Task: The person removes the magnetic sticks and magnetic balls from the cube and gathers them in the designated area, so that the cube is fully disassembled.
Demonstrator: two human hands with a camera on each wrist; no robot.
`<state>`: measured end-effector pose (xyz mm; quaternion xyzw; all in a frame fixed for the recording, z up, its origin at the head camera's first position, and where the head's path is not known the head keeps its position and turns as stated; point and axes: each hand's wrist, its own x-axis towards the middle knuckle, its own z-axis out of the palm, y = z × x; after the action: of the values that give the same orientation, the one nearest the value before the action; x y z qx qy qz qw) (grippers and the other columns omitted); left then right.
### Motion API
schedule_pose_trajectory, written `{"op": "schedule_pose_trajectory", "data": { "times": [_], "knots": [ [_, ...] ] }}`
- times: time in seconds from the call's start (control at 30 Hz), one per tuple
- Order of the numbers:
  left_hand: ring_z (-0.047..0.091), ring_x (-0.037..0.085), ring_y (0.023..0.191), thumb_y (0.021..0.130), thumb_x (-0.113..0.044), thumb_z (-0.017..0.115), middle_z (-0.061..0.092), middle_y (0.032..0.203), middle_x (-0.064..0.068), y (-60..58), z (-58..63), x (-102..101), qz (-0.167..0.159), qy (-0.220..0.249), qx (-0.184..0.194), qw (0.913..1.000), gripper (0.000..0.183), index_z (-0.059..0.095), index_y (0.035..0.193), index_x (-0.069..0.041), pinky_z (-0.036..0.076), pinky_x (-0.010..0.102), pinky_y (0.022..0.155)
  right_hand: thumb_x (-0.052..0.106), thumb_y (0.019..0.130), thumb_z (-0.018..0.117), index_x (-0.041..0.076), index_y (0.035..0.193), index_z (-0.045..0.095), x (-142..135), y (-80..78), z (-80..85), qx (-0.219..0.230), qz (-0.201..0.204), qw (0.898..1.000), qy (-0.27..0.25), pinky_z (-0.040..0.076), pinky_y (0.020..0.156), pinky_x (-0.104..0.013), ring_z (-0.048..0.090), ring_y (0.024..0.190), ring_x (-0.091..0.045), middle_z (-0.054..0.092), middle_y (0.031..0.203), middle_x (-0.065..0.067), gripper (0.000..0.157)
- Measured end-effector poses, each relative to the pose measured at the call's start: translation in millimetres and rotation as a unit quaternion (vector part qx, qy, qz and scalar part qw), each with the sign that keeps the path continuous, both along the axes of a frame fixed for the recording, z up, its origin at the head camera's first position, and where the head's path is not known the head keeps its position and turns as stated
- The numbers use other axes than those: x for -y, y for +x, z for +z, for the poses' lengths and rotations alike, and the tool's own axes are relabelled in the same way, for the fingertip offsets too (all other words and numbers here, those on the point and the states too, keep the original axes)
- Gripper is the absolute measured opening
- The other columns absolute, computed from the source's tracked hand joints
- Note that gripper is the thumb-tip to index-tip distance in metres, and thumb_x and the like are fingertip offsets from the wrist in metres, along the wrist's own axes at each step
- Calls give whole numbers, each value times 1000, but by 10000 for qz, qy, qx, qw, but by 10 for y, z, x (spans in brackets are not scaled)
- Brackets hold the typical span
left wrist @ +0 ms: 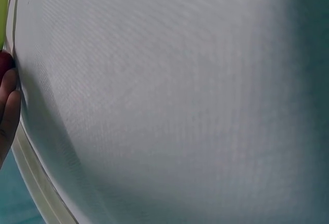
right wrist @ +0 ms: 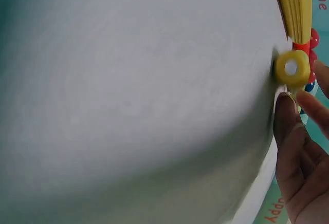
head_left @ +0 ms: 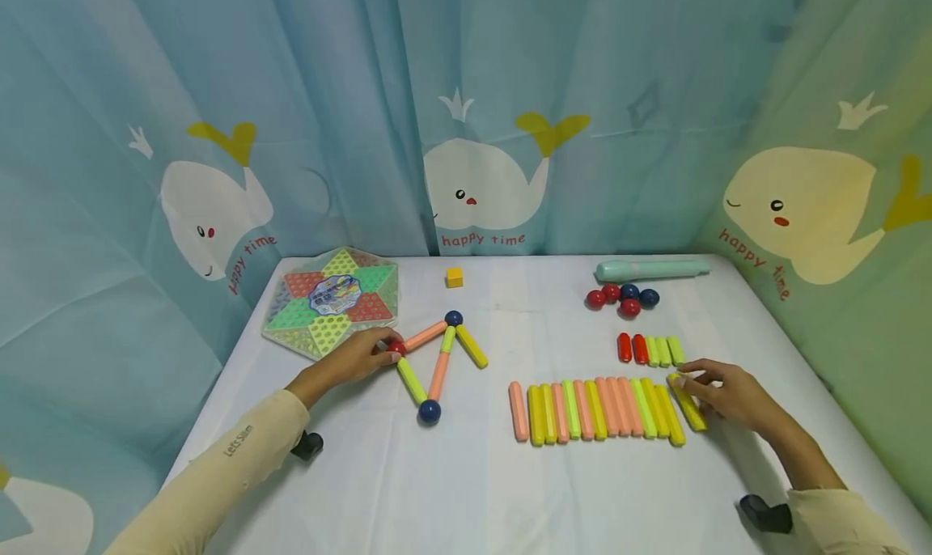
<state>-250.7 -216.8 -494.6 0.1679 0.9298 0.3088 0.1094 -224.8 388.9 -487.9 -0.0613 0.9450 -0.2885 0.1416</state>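
My left hand (head_left: 362,354) grips a red ball (head_left: 396,349), the left corner of a figure of magnetic sticks and balls. From that ball an orange stick (head_left: 425,336) runs to a far blue ball (head_left: 454,319), and a light green stick (head_left: 412,381) to a near blue ball (head_left: 429,412). A green and an orange piece (head_left: 438,377) in line join the two blue balls. One yellow stick (head_left: 472,346) slants off the far ball, its other end free. With thumb and fingers, my right hand (head_left: 731,393) pinches a yellow magnetic stick (head_left: 688,403) at the right end of a row.
Long sticks (head_left: 571,409) in yellow, orange and green lie side by side. Beyond them are short red and green sticks (head_left: 651,349), several red and blue balls (head_left: 629,307) and a mint-green tube (head_left: 651,270). A yellow cube (head_left: 455,277) and a star-patterned game board (head_left: 313,284) lie at the back.
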Motion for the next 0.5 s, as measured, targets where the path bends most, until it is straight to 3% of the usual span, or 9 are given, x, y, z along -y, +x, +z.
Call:
{"op": "schedule_pose_trajectory", "data": {
  "times": [0.17,0.37,0.5],
  "knots": [
    [65,16,96,101,-22,62,67,120,8,4,-1,-4,10,-31,17,10000,21,66,121,-15,53,39,88,37,101,60,-6,134,54,22,22,21,293,176,9994,-109,48,60,-28,56,75,-18,66,100,-12,55],
    [65,15,97,101,-23,62,67,121,7,0,15,-7,29,-123,28,9999,22,65,122,-16,53,39,88,25,99,64,-7,137,50,49,89,24,372,507,9977,-257,51,64,-26,57,77,-16,65,97,-10,51],
    [65,15,97,101,-23,62,66,122,7,-12,12,-11,38,-151,53,9999,23,65,123,-16,53,39,89,25,99,63,-8,137,50,65,141,11,392,554,9974,-242,50,62,-26,56,74,-14,64,90,-7,52]
  ]
}}
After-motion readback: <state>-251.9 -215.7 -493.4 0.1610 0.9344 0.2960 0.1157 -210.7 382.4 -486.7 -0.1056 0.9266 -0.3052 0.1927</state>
